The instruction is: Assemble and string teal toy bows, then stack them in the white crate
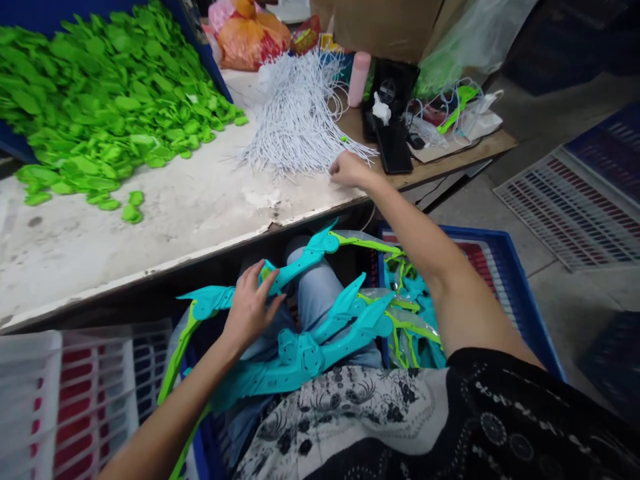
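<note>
My left hand (250, 303) is closed around the middle of a turquoise toy bow (305, 263) with lime green limbs, held above my lap. More turquoise bow bodies (310, 353) lie across my thighs, nearest to me. At the table's front edge, my right hand (350, 170) is pinched at the loose ends of a big bundle of white strings (300, 113). Whatever lies between its fingertips is hidden. A small green piece (344, 139) rests on the strings just beyond that hand.
Green plastic pieces (115, 100) spill from a blue bin onto the table (200, 200). A pink bottle (359, 79) and a black phone (394, 147) stand and lie right of the strings. Beside my right leg, a blue crate (520, 293) holds turquoise and green parts. White crates (95, 380) flank my left.
</note>
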A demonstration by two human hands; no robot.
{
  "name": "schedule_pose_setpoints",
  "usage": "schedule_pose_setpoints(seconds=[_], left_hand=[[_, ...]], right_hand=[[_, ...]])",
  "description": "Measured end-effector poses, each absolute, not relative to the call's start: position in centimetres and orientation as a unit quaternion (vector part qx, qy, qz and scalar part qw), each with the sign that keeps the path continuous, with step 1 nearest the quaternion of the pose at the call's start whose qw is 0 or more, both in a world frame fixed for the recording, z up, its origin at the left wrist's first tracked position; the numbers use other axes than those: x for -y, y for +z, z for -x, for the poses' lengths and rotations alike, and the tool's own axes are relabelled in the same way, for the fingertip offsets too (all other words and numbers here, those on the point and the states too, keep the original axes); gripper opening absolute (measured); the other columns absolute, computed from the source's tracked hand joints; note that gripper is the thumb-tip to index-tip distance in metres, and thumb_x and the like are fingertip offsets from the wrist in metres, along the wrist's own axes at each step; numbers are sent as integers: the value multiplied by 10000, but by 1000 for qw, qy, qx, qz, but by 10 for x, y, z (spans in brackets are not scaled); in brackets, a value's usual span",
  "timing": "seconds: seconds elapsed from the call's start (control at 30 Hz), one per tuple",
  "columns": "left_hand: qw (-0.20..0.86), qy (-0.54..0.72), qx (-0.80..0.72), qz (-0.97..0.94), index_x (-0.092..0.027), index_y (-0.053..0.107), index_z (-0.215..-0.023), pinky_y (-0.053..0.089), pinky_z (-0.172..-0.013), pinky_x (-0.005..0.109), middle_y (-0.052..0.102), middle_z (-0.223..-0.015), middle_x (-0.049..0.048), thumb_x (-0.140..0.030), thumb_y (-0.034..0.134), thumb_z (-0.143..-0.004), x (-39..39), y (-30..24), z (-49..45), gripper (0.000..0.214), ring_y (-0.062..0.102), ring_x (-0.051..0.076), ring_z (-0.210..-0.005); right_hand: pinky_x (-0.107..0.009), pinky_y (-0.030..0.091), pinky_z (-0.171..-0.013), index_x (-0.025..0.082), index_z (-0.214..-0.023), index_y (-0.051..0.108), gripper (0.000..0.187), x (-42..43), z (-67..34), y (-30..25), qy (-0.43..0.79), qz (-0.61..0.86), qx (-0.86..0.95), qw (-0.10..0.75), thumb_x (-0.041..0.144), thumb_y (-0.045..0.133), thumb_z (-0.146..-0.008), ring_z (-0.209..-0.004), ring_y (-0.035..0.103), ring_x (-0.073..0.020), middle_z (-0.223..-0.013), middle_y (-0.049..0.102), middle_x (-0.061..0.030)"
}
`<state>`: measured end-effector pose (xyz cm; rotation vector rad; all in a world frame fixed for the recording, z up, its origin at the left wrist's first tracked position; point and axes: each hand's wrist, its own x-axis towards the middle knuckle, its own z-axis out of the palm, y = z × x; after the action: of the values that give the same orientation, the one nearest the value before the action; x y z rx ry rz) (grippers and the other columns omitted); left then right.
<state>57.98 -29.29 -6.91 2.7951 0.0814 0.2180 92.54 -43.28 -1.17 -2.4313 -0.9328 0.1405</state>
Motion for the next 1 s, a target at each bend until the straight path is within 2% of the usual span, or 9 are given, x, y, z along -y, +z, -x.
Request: schedule_pose_setpoints(seconds=[0.07, 0.13, 0.2, 0.3, 0.4, 0.5, 0.7, 0.87, 1.0], left_hand=[[242, 72, -23, -967, -164, 600, -1159, 417, -986, 451, 559, -1248, 163, -338, 507, -878, 302, -58, -588, 344, 511, 288, -1173], [342, 24, -7, -939, -174, 641, -1082, 464, -926, 400, 641, -1116, 121, -362, 495, -879, 316, -53, -604, 313, 590, 252, -1046], [450, -49, -2, -892, -179, 668, -1027, 487, -876, 362, 677, -1052, 95, -385, 512, -860, 335, -56, -627, 307, 624, 231, -970], [608, -147, -55, -778, -161, 691, -960, 495, -832, 329, 702, -992, 87, -396, 600, -793, 371, -74, -670, 302, 644, 211, -909], [725, -216, -156, -636, -124, 685, -907, 500, -753, 296, 706, -896, 97, -330, 699, -718, 409, -95, -712, 279, 652, 168, -784], [766, -256, -211, -551, -100, 674, -871, 488, -693, 265, 696, -821, 92, -226, 698, -734, 437, -107, -739, 188, 644, 131, -688], [789, -294, -205, -498, -87, 663, -828, 486, -643, 259, 676, -691, 66, -131, 613, -808, 460, -114, -756, 68, 626, 121, -596], [777, -380, -149, -480, -100, 655, -843, 509, -678, 290, 698, -731, 90, -163, 626, -813, 469, -119, -764, 75, 647, 143, -616], [783, -413, -108, -453, -102, 661, -835, 513, -712, 290, 701, -760, 97, -237, 687, -778, 480, -125, -772, 149, 656, 143, -662]], right_hand=[[-287, 485, -670, 115, -728, 716, 180, 486, -905, -9, 225, 852, 367, 298, 276, 735, -648, -639, 616, -153, -642, 667, -30], [-244, 455, -564, 145, -691, 716, 202, 546, -875, -9, 392, 778, 354, 340, 318, 760, -597, -557, 579, -121, -608, 664, -5], [-231, 440, -529, 154, -680, 713, 230, 598, -840, -17, 449, 746, 286, 400, 344, 776, -568, -548, 578, -117, -615, 673, -9], [-231, 438, -545, 160, -682, 699, 252, 643, -799, -39, 300, 781, 130, 532, 358, 788, -555, -559, 572, -109, -631, 674, -8], [-240, 429, -561, 159, -702, 693, 257, 652, -781, -63, 125, 804, 42, 580, 371, 771, -578, -555, 550, -107, -615, 655, 0], [-261, 443, -600, 155, -719, 690, 244, 647, -778, -80, 60, 825, 44, 560, 384, 719, -638, -589, 564, -125, -648, 661, -12], [-296, 467, -697, 189, -780, 695, 200, 650, -778, -95, -35, 890, 165, 424, 368, 606, -791, -727, 604, -165, -793, 685, -41], [-357, 462, -811, 210, -790, 692, 202, 652, -776, -102, -60, 896, 240, 370, 343, 553, -853, -837, 595, -191, -814, 667, -50], [-424, 449, -881, 224, -819, 696, 162, 653, -774, -109, -81, 892, 235, 379, 337, 581, -828, -985, 567, -224, -1015, 645, -73]])
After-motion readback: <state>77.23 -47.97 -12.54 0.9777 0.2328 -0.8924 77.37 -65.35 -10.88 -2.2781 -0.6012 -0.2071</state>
